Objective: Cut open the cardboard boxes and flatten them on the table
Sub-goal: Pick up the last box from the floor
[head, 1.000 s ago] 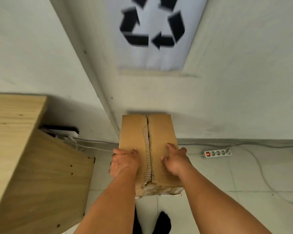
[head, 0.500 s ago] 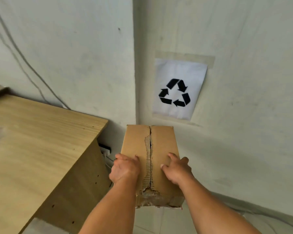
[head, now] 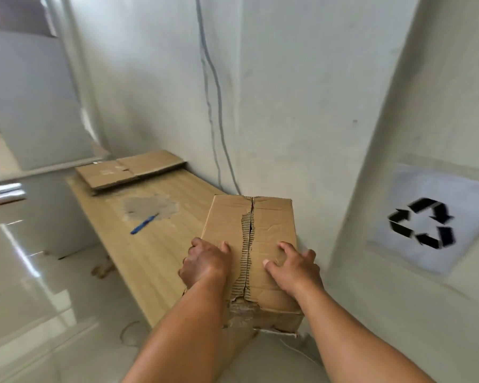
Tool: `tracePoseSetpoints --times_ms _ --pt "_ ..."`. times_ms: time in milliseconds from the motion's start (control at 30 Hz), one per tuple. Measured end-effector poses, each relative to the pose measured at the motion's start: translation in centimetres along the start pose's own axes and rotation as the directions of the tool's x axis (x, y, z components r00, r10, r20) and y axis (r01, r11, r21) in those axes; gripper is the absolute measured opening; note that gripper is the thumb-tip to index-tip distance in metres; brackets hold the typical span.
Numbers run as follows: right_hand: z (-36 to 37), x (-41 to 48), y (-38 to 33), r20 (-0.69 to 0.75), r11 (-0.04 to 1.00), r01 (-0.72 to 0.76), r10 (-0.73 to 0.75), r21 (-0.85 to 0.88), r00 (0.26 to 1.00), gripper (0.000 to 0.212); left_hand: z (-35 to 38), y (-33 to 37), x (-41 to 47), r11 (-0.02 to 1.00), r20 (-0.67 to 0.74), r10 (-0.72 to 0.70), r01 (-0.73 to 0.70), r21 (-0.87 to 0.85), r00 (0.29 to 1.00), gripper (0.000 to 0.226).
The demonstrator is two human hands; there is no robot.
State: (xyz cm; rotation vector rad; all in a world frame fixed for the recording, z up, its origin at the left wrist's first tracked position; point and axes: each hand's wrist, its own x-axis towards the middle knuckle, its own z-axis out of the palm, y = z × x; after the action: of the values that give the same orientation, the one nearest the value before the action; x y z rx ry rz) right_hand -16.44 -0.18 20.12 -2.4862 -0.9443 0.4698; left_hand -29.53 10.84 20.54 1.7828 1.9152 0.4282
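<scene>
Box (head: 271,225) bottom hidden, perhaps lifted off the table (head: 150,244), held between left hand (head: 205,265) and right hand (head: 293,269), both gripping its top edges.

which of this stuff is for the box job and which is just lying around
For the job:
cardboard box, gripped by left hand and right hand
blue tool, likely the cutter
table
flattened cardboard

Lying about:
recycling sign
wall cables

Box (head: 263,244) right of knife (head: 144,224); flattened cardboard (head: 127,170) behind, on table (head: 138,261).
</scene>
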Motion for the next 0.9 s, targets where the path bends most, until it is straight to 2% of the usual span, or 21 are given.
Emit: tracePoseSetpoints --times_ms 267,467,600,900 --pt "10.2 0.1 -17.5 0.172 0.986 0.166 -0.168 0.024 0.971 0.079 -11.2 -12.4 12.3 0.997 -0.125 -0.077 0.078 0.010 0.989 0.064" --pt "16.5 1.0 -28.7 0.202 0.982 0.188 -0.191 0.037 0.961 0.081 -18.1 -20.1 21.8 0.999 -0.028 0.005 -0.003 0.054 1.000 0.071" --pt "19.2 2.4 -33.3 0.205 0.983 0.185 -0.184 0.015 0.961 0.081 -20.1 -23.2 26.6 0.997 0.038 0.054 -0.056 0.054 0.998 0.070" --pt "25.7 9.7 -42.1 0.305 0.972 0.230 -0.208 -0.040 0.930 0.087 -20.2 -26.5 37.9 0.998 0.008 0.034 -0.034 0.050 0.999 0.069"
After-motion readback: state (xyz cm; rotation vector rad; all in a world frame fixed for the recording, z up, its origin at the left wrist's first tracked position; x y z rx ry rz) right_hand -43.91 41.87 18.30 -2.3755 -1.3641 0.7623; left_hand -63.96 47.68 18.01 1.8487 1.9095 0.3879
